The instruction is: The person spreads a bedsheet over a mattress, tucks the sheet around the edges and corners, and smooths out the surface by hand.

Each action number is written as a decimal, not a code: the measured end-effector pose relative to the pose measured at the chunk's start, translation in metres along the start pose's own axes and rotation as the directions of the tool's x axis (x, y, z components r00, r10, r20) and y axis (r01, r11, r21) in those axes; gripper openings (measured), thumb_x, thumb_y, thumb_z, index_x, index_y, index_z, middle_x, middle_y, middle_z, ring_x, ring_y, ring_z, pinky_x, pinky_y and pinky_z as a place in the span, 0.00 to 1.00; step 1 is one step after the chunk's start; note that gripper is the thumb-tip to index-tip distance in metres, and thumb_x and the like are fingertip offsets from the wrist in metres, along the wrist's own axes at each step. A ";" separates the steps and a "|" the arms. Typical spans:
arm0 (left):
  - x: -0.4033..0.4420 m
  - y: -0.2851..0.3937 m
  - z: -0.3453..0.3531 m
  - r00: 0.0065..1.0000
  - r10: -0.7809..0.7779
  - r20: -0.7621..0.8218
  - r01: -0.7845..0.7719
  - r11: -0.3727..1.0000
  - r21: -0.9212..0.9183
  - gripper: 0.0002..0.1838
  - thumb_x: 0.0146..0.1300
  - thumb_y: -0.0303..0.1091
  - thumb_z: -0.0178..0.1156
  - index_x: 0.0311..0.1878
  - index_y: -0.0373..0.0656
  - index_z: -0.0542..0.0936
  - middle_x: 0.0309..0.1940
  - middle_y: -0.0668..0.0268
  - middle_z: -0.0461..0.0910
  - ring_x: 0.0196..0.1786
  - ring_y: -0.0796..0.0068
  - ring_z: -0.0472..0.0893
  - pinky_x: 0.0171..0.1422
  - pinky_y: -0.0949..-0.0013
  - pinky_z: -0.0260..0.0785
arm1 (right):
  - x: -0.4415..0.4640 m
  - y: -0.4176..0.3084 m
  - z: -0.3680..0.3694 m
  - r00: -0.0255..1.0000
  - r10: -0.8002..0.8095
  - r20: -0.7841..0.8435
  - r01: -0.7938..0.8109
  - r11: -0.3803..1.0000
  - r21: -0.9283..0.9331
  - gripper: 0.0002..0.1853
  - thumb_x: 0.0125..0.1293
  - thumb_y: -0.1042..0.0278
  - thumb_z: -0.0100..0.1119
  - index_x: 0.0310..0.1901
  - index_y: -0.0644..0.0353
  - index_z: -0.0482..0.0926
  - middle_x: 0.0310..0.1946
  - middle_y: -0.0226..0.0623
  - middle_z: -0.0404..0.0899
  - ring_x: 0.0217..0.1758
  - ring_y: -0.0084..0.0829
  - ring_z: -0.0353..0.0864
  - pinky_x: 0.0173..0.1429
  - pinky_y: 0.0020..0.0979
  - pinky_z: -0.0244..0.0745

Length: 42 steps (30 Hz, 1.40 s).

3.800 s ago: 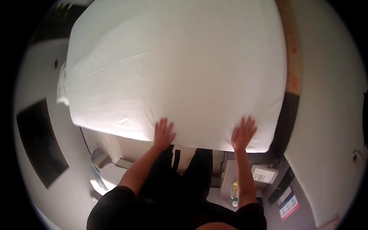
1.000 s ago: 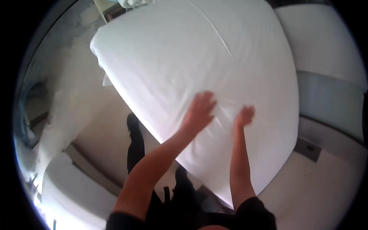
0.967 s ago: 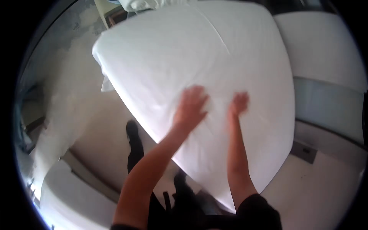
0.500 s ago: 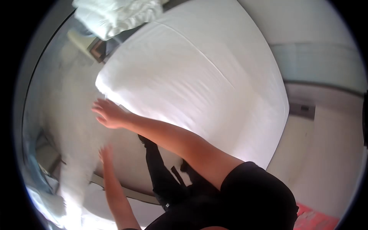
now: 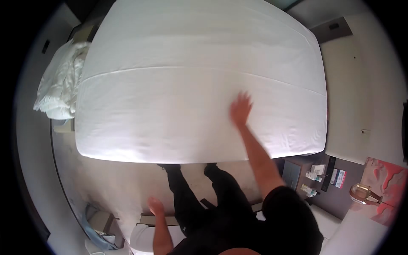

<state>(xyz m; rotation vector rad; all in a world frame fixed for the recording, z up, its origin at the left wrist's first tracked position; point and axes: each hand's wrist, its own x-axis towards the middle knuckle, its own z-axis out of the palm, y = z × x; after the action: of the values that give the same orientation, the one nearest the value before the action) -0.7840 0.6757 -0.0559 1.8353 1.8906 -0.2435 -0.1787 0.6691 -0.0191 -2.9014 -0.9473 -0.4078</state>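
A large bed mattress (image 5: 140, 110) in a smooth white fitted sheet takes up the upper middle of the head view. A crease runs across it from side to side. Over its near right part is my right hand (image 5: 241, 109), empty, with the fingers apart and slightly blurred; whether it touches the sheet I cannot tell. My left hand (image 5: 156, 206) hangs low over the floor, short of the bed's near edge. It holds nothing, and its fingers look loosely bent and apart.
Crumpled white bedding (image 5: 63, 80) is piled beyond the bed's left side. To the right stands a dark bedside table (image 5: 312, 170) with small bottles and cards, near a wall lamp (image 5: 364, 194). A chair (image 5: 102, 222) is at lower left; a pale bench-like seat (image 5: 148, 238) lies behind me.
The view has turned to face the bed squarely. My right hand has gone from beside the bed's corner to above the sheet. My left hand stays low, off the bed.
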 end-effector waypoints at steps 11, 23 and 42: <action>-0.020 0.527 0.003 0.335 0.929 -0.159 -0.936 0.348 0.062 0.28 0.53 0.35 0.56 0.59 0.47 0.64 0.63 0.53 0.55 0.64 0.53 0.56 0.64 0.53 0.51 | -0.106 0.082 -0.082 0.814 -0.471 0.341 0.078 0.670 0.739 0.26 0.54 0.65 0.53 0.57 0.55 0.63 0.60 0.43 0.59 0.65 0.42 0.54 0.66 0.45 0.48; -0.087 0.486 0.035 0.265 0.829 0.492 -0.964 0.232 0.130 0.29 0.53 0.40 0.57 0.60 0.47 0.62 0.60 0.51 0.57 0.62 0.48 0.57 0.63 0.47 0.49 | -0.101 0.346 -0.029 0.939 0.273 0.209 -0.293 0.953 0.073 0.28 0.62 0.55 0.42 0.63 0.53 0.55 0.67 0.42 0.44 0.70 0.45 0.39 0.67 0.54 0.36; -0.197 0.616 0.158 -0.056 0.890 0.452 -0.998 -0.044 -0.038 0.52 0.39 0.59 0.63 0.66 0.48 0.52 0.67 0.50 0.39 0.70 0.51 0.38 0.68 0.44 0.30 | 0.092 0.540 -0.223 0.949 0.281 -0.142 -0.161 0.822 0.546 0.21 0.56 0.71 0.53 0.54 0.60 0.67 0.55 0.46 0.66 0.60 0.43 0.63 0.63 0.37 0.58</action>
<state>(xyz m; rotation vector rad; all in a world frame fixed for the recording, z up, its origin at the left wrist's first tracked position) -0.1538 0.4786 0.0252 2.6265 -0.1843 -0.3043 0.1590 0.2535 0.2330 -2.3618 -0.5599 -0.3642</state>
